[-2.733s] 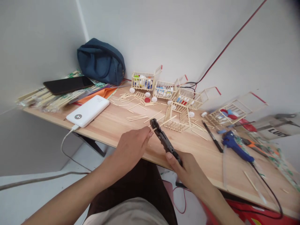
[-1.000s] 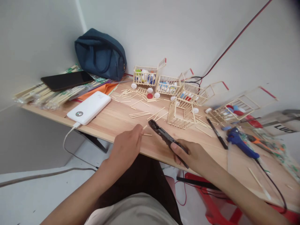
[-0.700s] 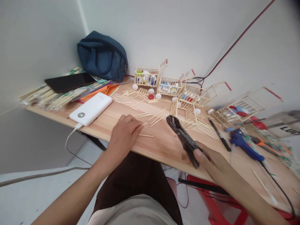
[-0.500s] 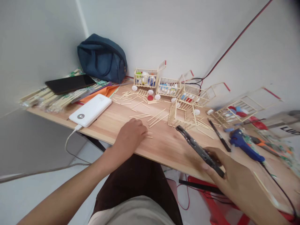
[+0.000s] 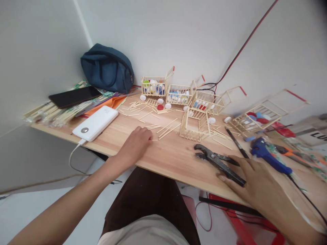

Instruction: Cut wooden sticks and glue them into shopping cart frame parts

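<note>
Wooden table (image 5: pixel 173 160) is running wall to wall, and the person is sitting at its 6 o'clock edge. Blue bag (image 5: pixel 107 69) is sitting at 10 o'clock, pushed into the corner. A row of little stick carts is lining the wall from 12 to 2 o'clock. First cart (image 5: pixel 153 86) is holding coloured bottle caps, as are the second (image 5: pixel 178 94), third (image 5: pixel 206 102) and far cart (image 5: pixel 255 119). The open frame (image 5: pixel 194 124) in front of them is holding nothing I can see. Power bank (image 5: pixel 95 123) is lying at 9 o'clock with its cable hanging off the edge, and a phone (image 5: pixel 74 96) is resting on stick bundles behind it.

Right hand (image 5: pixel 252 177) is lying flat at 4 o'clock, fingers loosely apart over the handles of the pliers (image 5: pixel 217 161), not clamping them. The pliers are lying flat on the wood, jaws pointing to 9 o'clock, so the table is taking their weight. Glue gun (image 5: pixel 268 158) is lying just beside, at 3 o'clock.

Left hand (image 5: pixel 135 144) is reaching to 11 o'clock, fingers bunched together, tips down beside the loose sticks (image 5: pixel 166 127). Cannot tell if it is pinching one.
</note>
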The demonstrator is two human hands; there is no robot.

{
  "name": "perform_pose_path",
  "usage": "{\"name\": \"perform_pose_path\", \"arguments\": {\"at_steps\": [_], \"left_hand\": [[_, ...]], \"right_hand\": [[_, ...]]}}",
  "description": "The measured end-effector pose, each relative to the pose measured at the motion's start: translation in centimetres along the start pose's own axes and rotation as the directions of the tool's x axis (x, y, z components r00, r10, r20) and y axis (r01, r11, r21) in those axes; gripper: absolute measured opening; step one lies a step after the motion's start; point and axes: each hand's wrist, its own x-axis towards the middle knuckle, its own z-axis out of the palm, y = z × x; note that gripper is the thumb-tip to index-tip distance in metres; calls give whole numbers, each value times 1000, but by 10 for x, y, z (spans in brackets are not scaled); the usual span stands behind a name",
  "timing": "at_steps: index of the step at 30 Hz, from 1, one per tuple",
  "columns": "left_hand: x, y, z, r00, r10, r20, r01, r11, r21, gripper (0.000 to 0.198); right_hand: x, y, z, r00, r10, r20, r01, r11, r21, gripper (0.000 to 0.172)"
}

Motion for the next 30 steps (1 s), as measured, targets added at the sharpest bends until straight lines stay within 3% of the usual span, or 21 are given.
{"name": "perform_pose_path", "arguments": {"at_steps": [5, 9, 13, 18, 21, 24, 30], "left_hand": [[23, -18, -15, 980, -52, -192, 51, 999, -11, 10], [49, -31, -4, 986, -52, -160, 58, 998, 33, 9], [59, -34, 6, 989, -48, -139, 56, 997, 54, 8], [53, -11, 5, 982, 24, -188, -17, 999, 41, 8], [54, 11, 8, 991, 110, -71, -103, 990, 94, 13], [58, 25, 14, 995, 101, 16, -102, 977, 187, 19], [64, 31, 25, 998, 55, 30, -61, 973, 223, 19]], "right_hand": [[2, 1, 6, 999, -13, -34, 14, 999, 46, 72], [2, -1, 7, 999, 16, -35, -14, 997, 70, 70], [3, 1, 10, 999, 25, -42, -21, 997, 76, 72], [3, 0, 13, 998, 44, -33, -41, 996, 80, 71], [2, -1, 13, 998, 42, -35, -39, 996, 75, 71], [1, -1, 13, 999, 20, -46, -17, 998, 59, 70], [-1, 2, 16, 996, -12, -85, 15, 999, 37, 70]]}}
